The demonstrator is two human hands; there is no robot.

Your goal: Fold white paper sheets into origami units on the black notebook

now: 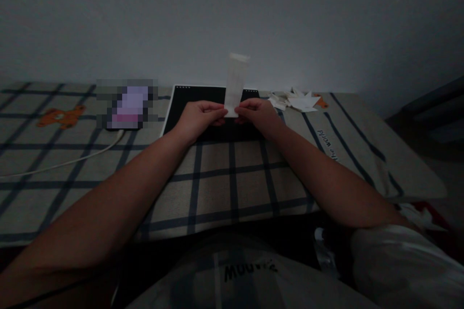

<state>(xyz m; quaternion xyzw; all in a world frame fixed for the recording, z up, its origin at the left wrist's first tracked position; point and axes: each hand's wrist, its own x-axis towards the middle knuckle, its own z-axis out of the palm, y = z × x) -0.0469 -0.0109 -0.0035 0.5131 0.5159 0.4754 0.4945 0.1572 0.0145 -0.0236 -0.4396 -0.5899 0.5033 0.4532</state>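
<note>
A narrow folded strip of white paper (236, 79) stands upright between my two hands, over a black notebook (192, 99). My left hand (203, 118) pinches its lower left corner between thumb and fingers. At the lower right corner, my right hand (259, 113) pinches it the same way. The notebook lies flat, with a white edge and a row of small holes along its far side. My hands and the paper hide part of it.
Folded white paper pieces (299, 100) lie right of the notebook. A phone (128, 108) with a lit, blurred screen and a white cable (87, 157) is at the left. A checked cloth (213, 193) covers the table, whose far side meets a grey wall (145, 19).
</note>
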